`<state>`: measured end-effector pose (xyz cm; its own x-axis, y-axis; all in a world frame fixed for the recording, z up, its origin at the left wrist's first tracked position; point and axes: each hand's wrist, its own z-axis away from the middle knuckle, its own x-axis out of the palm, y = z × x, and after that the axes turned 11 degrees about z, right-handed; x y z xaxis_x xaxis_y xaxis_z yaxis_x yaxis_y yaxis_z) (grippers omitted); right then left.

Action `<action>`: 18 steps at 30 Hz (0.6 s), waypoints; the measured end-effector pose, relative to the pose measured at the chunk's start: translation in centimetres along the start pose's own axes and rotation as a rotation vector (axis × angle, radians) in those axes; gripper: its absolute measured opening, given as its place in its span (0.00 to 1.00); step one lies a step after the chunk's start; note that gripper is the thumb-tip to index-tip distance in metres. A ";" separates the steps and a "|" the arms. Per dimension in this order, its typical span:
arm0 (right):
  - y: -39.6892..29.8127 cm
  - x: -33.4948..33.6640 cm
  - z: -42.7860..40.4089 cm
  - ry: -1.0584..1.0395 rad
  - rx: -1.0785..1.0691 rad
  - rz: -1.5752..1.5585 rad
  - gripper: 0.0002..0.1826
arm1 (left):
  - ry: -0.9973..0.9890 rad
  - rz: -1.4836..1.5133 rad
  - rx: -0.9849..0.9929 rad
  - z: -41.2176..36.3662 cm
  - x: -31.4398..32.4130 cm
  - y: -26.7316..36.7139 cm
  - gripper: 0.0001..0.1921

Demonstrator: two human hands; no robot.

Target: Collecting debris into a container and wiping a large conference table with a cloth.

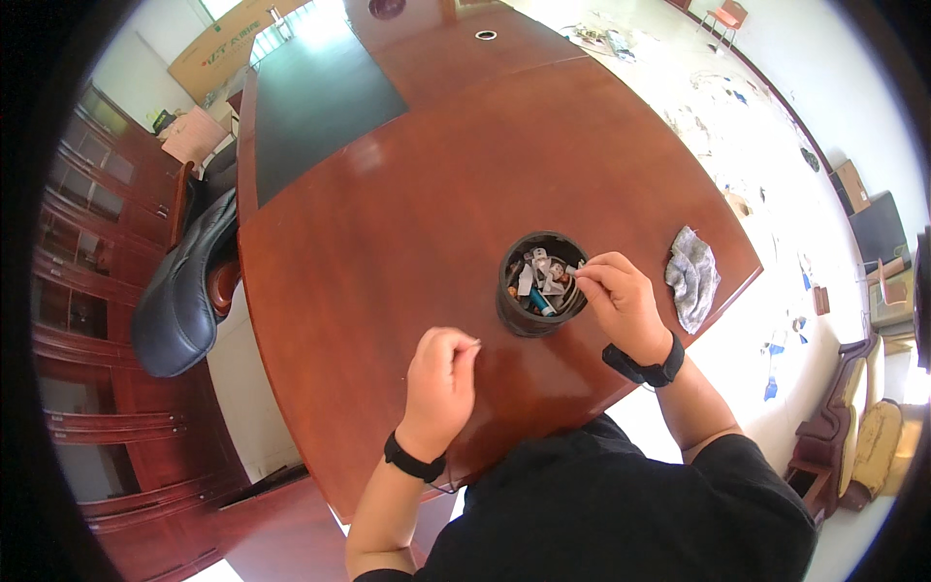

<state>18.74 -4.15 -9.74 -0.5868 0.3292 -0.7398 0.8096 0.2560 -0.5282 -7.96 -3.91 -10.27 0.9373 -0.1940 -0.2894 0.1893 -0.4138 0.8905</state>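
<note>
A round black bin-like container (pixel 518 320) stands on the brown wooden desk (pixel 436 196), before me. Inside lie white scraps (pixel 540 270), a teal cylindrical piece (pixel 541 303) and other small bits. My right hand (pixel 624 309) is at the container's right rim, thumb and fingers pinched at a small white piece (pixel 572 270). To the left of the container, my left hand (pixel 442 382) hovers over the desk with its fingers closed. Any tiny object at its fingertips is too small to make out. Both wrists wear black bands.
A crumpled grey cloth (pixel 692 278) lies near the desk's right edge. A dark desk pad (pixel 327 109) covers the far left part. On the left is a black leather chair (pixel 185 291), beside wooden cabinets (pixel 109 305). Debris (pixel 772 371) litters the floor at right.
</note>
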 end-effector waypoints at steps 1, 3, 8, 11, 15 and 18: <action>0.0 -0.2 0.4 0.002 0.001 -0.001 0.04 | -0.009 0.030 0.062 -1.3 0.8 1.3 0.05; 0.3 -0.6 1.4 0.052 0.194 -0.105 0.05 | -0.025 0.037 0.139 -2.7 2.3 2.4 0.07; 10.6 -0.2 4.8 0.235 0.322 0.164 0.13 | -0.129 -0.111 0.123 -5.4 6.1 0.3 0.14; 16.8 -2.2 7.3 0.141 0.478 0.465 0.25 | -0.022 -0.163 0.134 -4.6 4.5 0.0 0.14; 21.7 -3.7 10.3 -0.101 0.742 0.645 0.37 | -0.032 0.593 -0.885 -2.5 4.5 -0.9 0.35; 22.2 -2.8 10.1 -0.444 0.919 0.665 0.41 | -0.085 1.110 -1.038 -3.7 6.8 -0.3 0.36</action>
<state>38.52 -8.56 -23.61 -0.1428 -0.2347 -0.9615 0.7655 -0.6420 0.0431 -0.52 -1.79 -11.17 0.7273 -0.0403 0.6851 -0.4283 0.7534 0.4990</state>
